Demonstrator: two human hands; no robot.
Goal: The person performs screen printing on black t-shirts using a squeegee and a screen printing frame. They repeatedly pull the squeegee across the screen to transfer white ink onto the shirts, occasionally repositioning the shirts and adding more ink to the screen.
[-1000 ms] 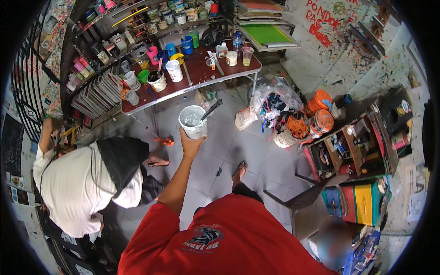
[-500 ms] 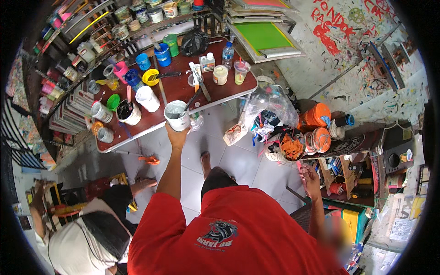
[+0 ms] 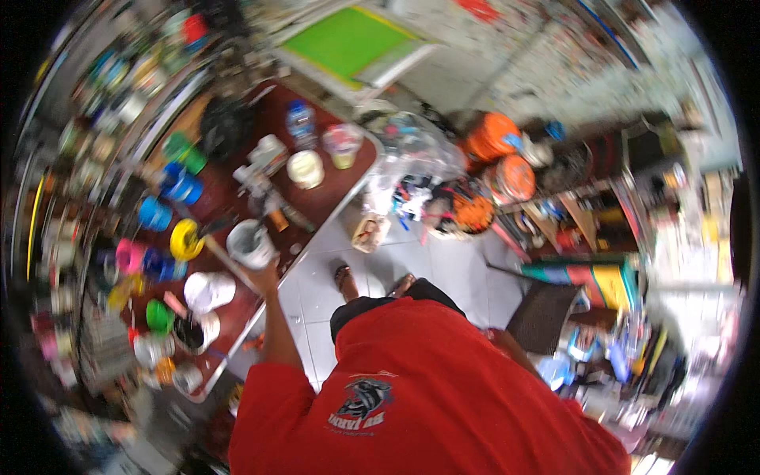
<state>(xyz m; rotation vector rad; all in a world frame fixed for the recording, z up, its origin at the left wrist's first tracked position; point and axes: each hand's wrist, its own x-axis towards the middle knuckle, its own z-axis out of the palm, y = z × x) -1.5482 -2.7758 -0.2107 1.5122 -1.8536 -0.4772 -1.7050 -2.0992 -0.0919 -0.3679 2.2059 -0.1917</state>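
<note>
My left hand (image 3: 263, 275) is closed on a white pot (image 3: 252, 241) at the front edge of the maroon table (image 3: 317, 214); I cannot tell whether the pot rests on the top. Around it are a yellow container (image 3: 185, 239), a white tub (image 3: 209, 291), a cream jar (image 3: 305, 169) and some tools (image 3: 269, 198). My right hand (image 3: 499, 339) is low at my right side, blurred and largely behind my red shirt, its fingers hidden.
Shelves of jars (image 3: 119, 87) line the left. A green screen frame (image 3: 340, 43) is at the back. Orange buckets (image 3: 507, 180), bags of rags (image 3: 412, 190), a wooden cabinet (image 3: 578, 222) and a dark chair (image 3: 538, 321) stand at the right.
My left hand has carried the pot forward to the table. My view has turned, and the co-worker at left is out of sight. My right hand appeared, then went partly behind my body.
</note>
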